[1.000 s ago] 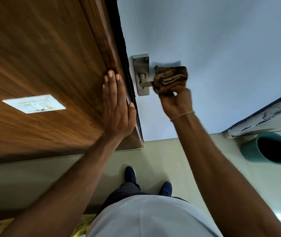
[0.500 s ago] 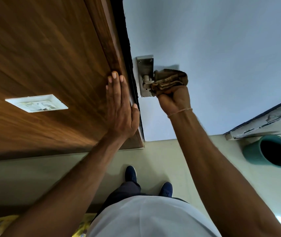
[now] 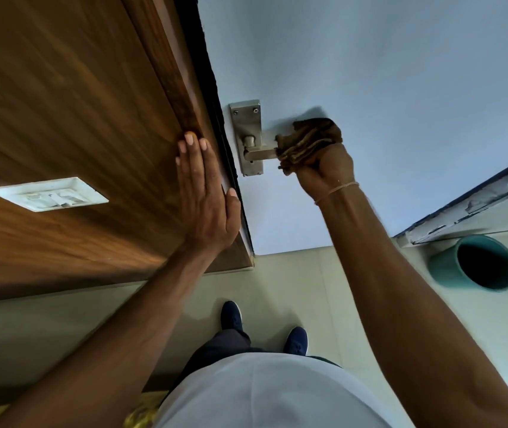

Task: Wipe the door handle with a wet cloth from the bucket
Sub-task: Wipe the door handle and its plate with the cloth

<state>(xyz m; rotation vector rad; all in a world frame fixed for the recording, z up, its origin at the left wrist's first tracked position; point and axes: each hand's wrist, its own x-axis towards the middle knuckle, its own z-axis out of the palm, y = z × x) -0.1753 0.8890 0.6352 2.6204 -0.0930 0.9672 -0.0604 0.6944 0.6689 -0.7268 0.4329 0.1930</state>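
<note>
A silver lever door handle [image 3: 260,154] on a steel plate [image 3: 246,118] sits on the pale blue door [image 3: 401,72]. My right hand [image 3: 323,171] is shut on a bunched brown cloth [image 3: 311,139], which wraps the outer end of the lever; the inner part of the lever shows bare. My left hand [image 3: 205,196] lies flat, fingers together, on the wooden door frame [image 3: 181,97] just left of the handle. A teal bucket [image 3: 450,270] stands on the floor to the lower right, its inside dark.
A white switch plate [image 3: 47,194] is set in the wooden panel on the left. Beige floor tiles [image 3: 293,273] run below the door. My two dark blue shoes [image 3: 231,316] stand close to the door. A worn white sill [image 3: 478,205] runs above the bucket.
My right hand slid the cloth along the lever toward the plate, then back out to its end. My left hand stays flat on the frame.
</note>
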